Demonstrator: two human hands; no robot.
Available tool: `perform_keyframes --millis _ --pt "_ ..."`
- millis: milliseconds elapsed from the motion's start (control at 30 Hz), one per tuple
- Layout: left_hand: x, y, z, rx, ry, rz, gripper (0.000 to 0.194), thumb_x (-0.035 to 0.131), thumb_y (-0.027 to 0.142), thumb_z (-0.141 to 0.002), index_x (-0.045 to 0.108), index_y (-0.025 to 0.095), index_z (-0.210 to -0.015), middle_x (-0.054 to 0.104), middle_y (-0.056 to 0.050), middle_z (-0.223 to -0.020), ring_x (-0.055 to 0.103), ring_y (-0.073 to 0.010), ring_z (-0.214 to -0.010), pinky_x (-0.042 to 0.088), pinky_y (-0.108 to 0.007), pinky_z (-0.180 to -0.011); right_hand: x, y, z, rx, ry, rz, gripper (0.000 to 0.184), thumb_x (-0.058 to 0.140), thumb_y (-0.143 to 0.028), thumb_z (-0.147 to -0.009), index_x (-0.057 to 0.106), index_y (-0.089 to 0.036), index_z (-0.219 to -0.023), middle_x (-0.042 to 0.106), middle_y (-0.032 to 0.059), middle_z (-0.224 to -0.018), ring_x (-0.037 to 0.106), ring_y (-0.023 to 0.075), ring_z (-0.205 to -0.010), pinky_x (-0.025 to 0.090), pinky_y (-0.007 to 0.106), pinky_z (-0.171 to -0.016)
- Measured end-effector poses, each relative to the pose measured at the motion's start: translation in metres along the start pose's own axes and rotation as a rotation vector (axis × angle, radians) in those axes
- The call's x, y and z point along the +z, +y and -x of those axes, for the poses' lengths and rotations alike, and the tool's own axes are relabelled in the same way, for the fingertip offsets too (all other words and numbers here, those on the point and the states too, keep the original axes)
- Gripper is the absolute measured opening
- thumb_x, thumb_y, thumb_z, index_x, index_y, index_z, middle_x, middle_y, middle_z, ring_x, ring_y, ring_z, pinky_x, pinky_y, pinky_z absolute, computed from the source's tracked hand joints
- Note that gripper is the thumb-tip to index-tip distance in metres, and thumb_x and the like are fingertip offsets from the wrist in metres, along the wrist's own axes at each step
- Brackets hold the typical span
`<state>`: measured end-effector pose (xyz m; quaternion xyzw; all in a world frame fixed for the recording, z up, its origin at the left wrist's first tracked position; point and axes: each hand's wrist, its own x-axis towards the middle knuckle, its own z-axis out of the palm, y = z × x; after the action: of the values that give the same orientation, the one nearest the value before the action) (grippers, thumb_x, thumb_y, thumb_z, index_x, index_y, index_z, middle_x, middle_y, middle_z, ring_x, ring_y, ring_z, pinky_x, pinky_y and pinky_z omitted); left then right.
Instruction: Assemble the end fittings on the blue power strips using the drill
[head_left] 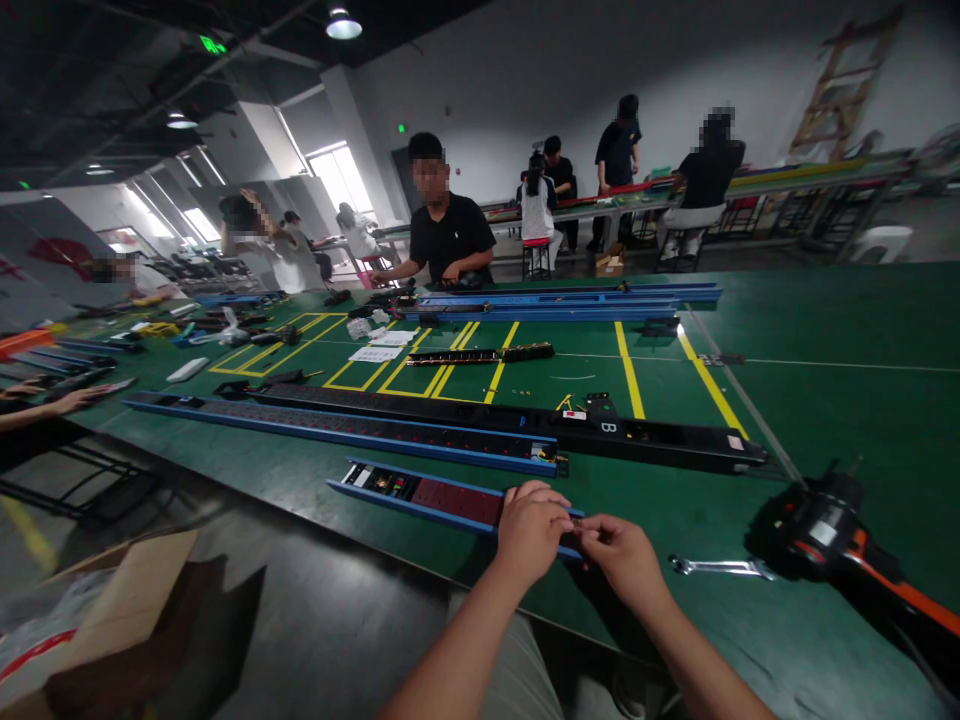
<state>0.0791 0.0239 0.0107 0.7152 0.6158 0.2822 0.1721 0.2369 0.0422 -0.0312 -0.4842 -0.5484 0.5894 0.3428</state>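
A short blue metal channel (450, 509) lies near the table's front edge, with a dark red panel and small electronic parts inside its left half. My left hand (529, 535) is curled over the right part of this channel, its fingers closed around it. Beside it, my right hand (616, 553) has thumb and fingertips pinched together at the channel's right end, close to my left fingertips. Whatever is in that pinch is too small to make out. A combination wrench (724, 568) lies to the right of my right hand.
Behind the channel lie a long blue channel (360, 428) and a long black housing (660, 440) marked B. A power drill (832, 530) rests on the right. An open cardboard box (112, 620) stands on the floor at left. Across the green table (847, 380) a person works.
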Motion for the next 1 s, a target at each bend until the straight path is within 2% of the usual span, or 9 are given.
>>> perform_keyframes --millis 233,367,500,667,833,1000 --pt "-0.002 0.002 -0.002 -0.004 0.01 0.039 0.019 0.057 0.016 -0.08 0.068 0.026 -0.068 0.069 0.006 -0.095 0.05 -0.0181 -0.104 0.033 -0.037 -0.089 0.006 -0.006 0.007 -0.047 0.048 0.099 0.02 0.057 -0.035 -0.071 0.062 -0.016 -0.074 0.056 -0.0008 -0.06 0.048 0.0119 -0.052 0.038 0.022 -0.051" --pt "-0.004 0.002 -0.002 0.019 -0.015 0.038 0.016 0.057 0.017 -0.08 0.068 0.026 -0.073 0.068 0.005 -0.098 0.049 -0.0182 -0.107 0.033 -0.036 -0.09 0.012 -0.007 0.008 -0.103 0.168 0.209 0.022 0.055 -0.037 -0.073 0.059 -0.018 -0.066 0.055 -0.0014 -0.057 0.046 0.012 -0.052 0.035 0.021 -0.051" --pt "-0.008 0.003 -0.004 0.056 -0.055 0.04 0.016 0.054 0.017 -0.082 0.067 0.024 -0.078 0.067 0.001 -0.103 0.048 -0.0194 -0.109 0.033 -0.038 -0.092 0.014 -0.009 0.008 -0.148 0.173 0.269 0.022 0.054 -0.037 -0.075 0.056 -0.018 -0.064 0.054 -0.0012 -0.057 0.047 0.0125 -0.053 0.036 0.021 -0.052" --pt "-0.016 0.001 -0.009 0.166 -0.148 0.032 0.013 0.054 0.015 -0.082 0.065 0.023 -0.081 0.067 0.002 -0.103 0.051 -0.0171 -0.106 0.032 -0.037 -0.095 0.0 -0.012 0.004 -0.151 0.039 0.249 0.019 0.054 -0.035 -0.076 0.059 -0.017 -0.069 0.057 -0.0009 -0.061 0.05 0.0125 -0.055 0.038 0.021 -0.053" --pt "-0.016 -0.001 -0.012 0.148 -0.18 0.023 0.012 0.052 0.019 -0.084 0.064 0.022 -0.084 0.066 -0.001 -0.103 0.054 -0.0174 -0.103 0.035 -0.035 -0.091 -0.031 -0.016 -0.007 -0.192 -0.285 0.404 0.017 0.058 -0.029 -0.074 0.071 -0.018 -0.076 0.067 0.0003 -0.072 0.056 0.0146 -0.067 0.04 0.022 -0.062" --pt "-0.013 0.0 -0.011 0.149 -0.174 0.059 0.014 0.051 0.018 -0.085 0.064 0.021 -0.084 0.066 -0.001 -0.103 0.058 -0.0152 -0.097 0.038 -0.031 -0.087 -0.041 -0.021 -0.02 -0.211 -0.423 0.49 0.018 0.057 -0.027 -0.074 0.072 -0.018 -0.072 0.065 -0.0011 -0.063 0.054 0.0125 -0.057 0.039 0.021 -0.056"
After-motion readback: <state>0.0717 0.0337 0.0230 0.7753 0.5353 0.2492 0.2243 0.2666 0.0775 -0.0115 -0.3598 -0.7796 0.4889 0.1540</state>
